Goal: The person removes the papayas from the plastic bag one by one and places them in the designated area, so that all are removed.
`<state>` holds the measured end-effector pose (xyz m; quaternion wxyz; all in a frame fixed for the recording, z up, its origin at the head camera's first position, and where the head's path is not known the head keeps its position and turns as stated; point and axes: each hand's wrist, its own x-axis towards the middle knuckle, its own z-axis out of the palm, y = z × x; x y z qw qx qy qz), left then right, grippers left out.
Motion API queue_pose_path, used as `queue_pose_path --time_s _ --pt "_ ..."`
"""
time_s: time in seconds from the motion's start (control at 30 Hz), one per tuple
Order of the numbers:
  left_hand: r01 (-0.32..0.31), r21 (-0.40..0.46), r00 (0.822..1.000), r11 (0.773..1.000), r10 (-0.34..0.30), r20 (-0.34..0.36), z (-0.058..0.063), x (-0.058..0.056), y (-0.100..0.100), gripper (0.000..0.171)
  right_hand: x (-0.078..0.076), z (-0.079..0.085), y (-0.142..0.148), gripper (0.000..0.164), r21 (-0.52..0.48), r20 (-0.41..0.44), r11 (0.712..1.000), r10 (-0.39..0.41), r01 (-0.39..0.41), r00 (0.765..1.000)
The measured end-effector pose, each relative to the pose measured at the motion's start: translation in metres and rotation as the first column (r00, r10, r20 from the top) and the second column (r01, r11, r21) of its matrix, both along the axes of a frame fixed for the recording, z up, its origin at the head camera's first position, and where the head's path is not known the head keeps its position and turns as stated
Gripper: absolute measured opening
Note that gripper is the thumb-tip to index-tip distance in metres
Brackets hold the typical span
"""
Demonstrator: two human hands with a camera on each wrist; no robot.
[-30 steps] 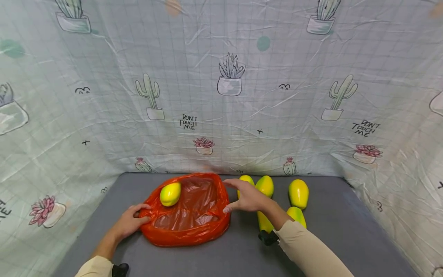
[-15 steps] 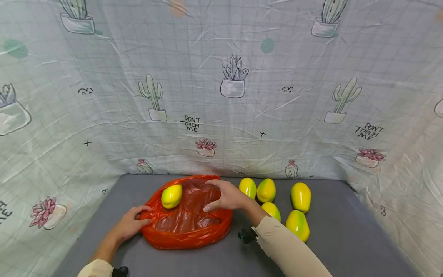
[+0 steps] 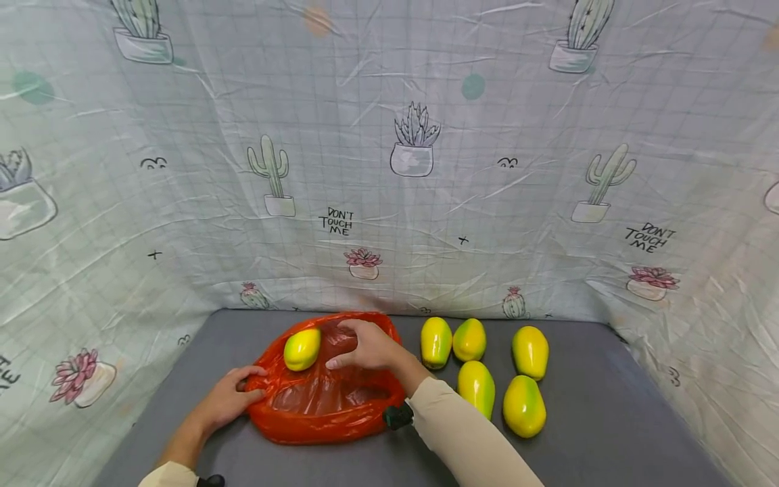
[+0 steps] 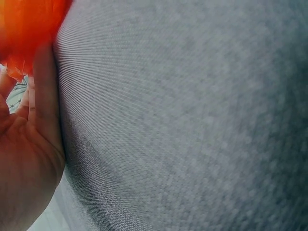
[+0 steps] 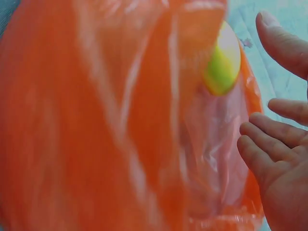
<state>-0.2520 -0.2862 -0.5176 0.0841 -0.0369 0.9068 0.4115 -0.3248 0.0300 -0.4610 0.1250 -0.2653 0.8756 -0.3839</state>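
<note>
A red plastic bag (image 3: 316, 431) lies spread on the grey table with its mouth open upward. Inside it, toward the back left, is one yellow-green mango (image 3: 301, 350). At the bag's left rim my left hand (image 3: 225, 399) holds the edge, its fingers and thumb around the plastic; the left wrist view shows the orange-red bag (image 4: 29, 29) between them. My right hand (image 3: 374, 348) hovers over the bag's opening, thumb and fingers spread apart, just right of the mango. From the right wrist, the palm and fingers look unoccupied, beside the bag (image 5: 96, 120).
Several more mangoes lie on the table to the right of the bag, among them a front one (image 3: 525, 406) and a back one (image 3: 435, 343). A patterned cloth (image 3: 462, 270) hangs around the back and sides of the table (image 3: 584, 419).
My right hand has moved left from beside the bag's right rim to over its opening, near the mango inside. My left hand stays at the left rim.
</note>
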Motion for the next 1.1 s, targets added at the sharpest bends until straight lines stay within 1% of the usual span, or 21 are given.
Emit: queue_pose_path --time_s 0.1,0.23,0.33,0.5,0.6,0.77,0.9,1.03,1.1 --pt "-0.004 0.006 1.0 1.0 0.004 0.0 -0.001 -0.001 0.001 0.044 -0.001 -0.001 -0.01 0.087 0.016 0.002 1.0 -0.022 0.022 1.0" --pt "-0.001 0.004 1.0 1.0 0.001 -0.003 0.001 -0.002 0.0 0.044 -0.002 -0.001 -0.024 0.087 0.04 0.01 0.998 -0.052 0.052 0.999" --pt "0.001 0.009 1.0 1.0 -0.001 -0.01 0.003 -0.001 0.0 0.043 -0.003 -0.001 -0.033 0.085 0.055 0.021 0.996 -0.065 0.064 0.998" --pt "-0.011 0.028 1.0 1.0 0.012 -0.01 0.0 0.001 -0.001 0.042 -0.005 -0.006 -0.046 0.083 0.077 0.041 0.995 -0.066 0.063 0.997" --pt "-0.013 0.031 1.0 0.999 0.013 -0.014 -0.002 0.001 0.0 0.042 -0.006 -0.01 -0.053 0.084 0.092 0.049 0.994 -0.065 0.06 0.997" --pt "-0.02 0.035 0.999 0.999 0.021 -0.026 -0.003 0.003 0.0 0.041 -0.007 -0.015 -0.062 0.088 0.071 0.032 0.996 -0.063 0.061 0.997" --pt "-0.02 0.038 0.999 0.999 0.022 -0.043 -0.003 0.004 0.001 0.04 -0.009 -0.019 -0.068 0.093 0.049 0.005 0.995 -0.084 0.084 0.996" --pt "-0.021 0.045 0.999 0.999 0.023 -0.049 -0.003 0.004 0.002 0.039 -0.012 -0.022 -0.071 0.1 0.01 0.015 0.996 -0.091 0.091 0.996" --pt "-0.021 0.043 0.998 0.999 0.023 -0.05 -0.003 0.004 0.002 0.039 -0.013 -0.024 -0.073 0.102 0.001 0.024 0.997 -0.078 0.078 0.997"
